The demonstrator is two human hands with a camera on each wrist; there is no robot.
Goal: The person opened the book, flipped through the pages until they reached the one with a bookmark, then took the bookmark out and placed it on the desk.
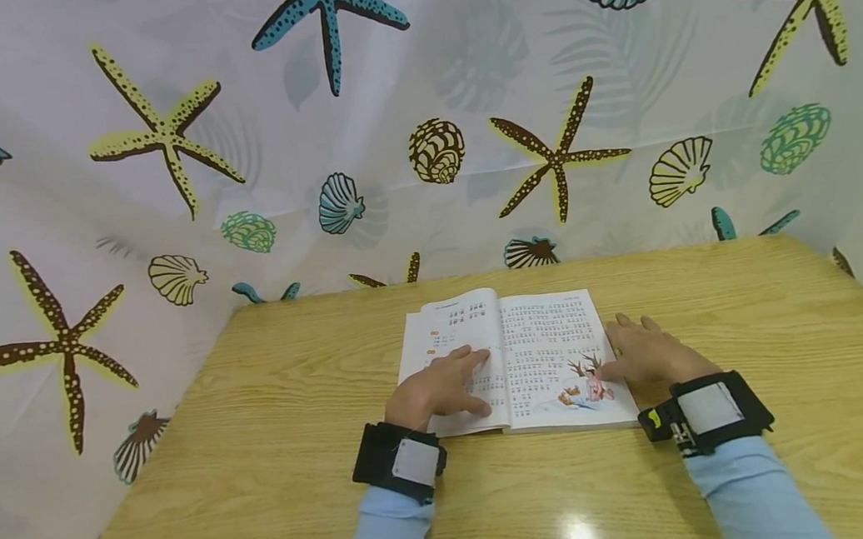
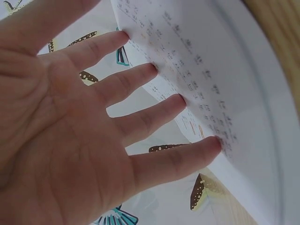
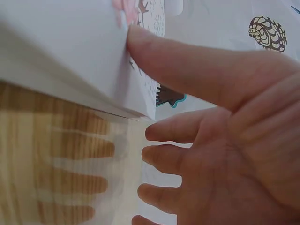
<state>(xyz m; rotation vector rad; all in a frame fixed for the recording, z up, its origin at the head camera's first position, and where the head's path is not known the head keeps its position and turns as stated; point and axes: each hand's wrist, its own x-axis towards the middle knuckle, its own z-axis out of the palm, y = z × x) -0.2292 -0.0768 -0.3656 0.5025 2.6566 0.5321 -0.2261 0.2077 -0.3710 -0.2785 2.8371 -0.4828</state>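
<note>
An open book (image 1: 548, 328) lies on the wooden table, with printed text on both pages and a coloured drawing at the lower part of its right page. My left hand (image 1: 440, 388) rests on the left page; in the left wrist view its spread fingers (image 2: 145, 119) touch the paper with their tips. At the book's right edge is my right hand (image 1: 651, 353). Its thumb (image 3: 187, 65) presses on the right page over the drawing, while the other fingers stay beside the book, straight and spread above the table.
The wooden table (image 1: 284, 413) extends around the book on all sides. Behind it hangs a white cloth (image 1: 385, 139) printed with starfish and shells. A black strap (image 1: 400, 460) is on the left wrist, and another strap (image 1: 741, 402) on the right.
</note>
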